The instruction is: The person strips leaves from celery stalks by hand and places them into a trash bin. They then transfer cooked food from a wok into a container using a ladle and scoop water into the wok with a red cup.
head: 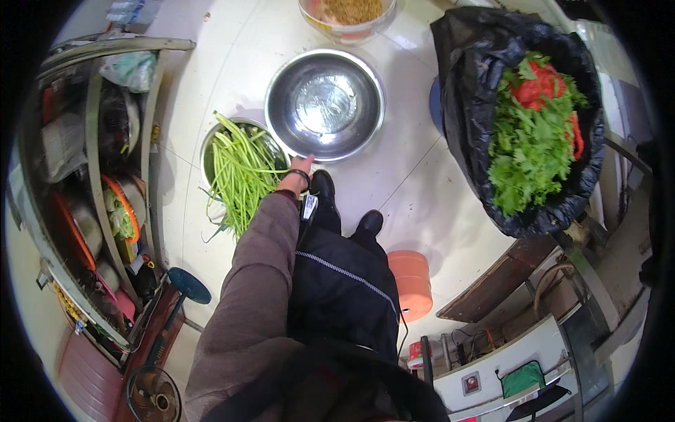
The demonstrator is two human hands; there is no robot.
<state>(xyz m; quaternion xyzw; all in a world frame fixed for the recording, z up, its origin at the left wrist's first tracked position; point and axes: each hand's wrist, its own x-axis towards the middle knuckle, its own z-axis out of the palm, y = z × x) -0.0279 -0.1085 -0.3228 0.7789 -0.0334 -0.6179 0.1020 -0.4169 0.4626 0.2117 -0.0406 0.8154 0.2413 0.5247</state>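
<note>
My left hand (302,164), with a dark band at the wrist, reaches down to the near rim of a shiny stainless steel basin (325,105) on the floor. Its fingertips overlap the rim; whether they grip it is hidden. Just left of the basin, a smaller metal bowl (207,153) is heaped with long green vegetable stalks (240,179), which hang over its near side beside my forearm. Inside the basin I see only bare, reflective metal. My right hand is out of view.
A black plastic bag (464,105) at right holds leafy greens (532,153) and red plastic. Beyond the basin stands a clear tub (345,31) with brown contents. Shelving (95,137) lines the left side, near a standing fan (154,395). An orange stool (410,285) is beside my legs.
</note>
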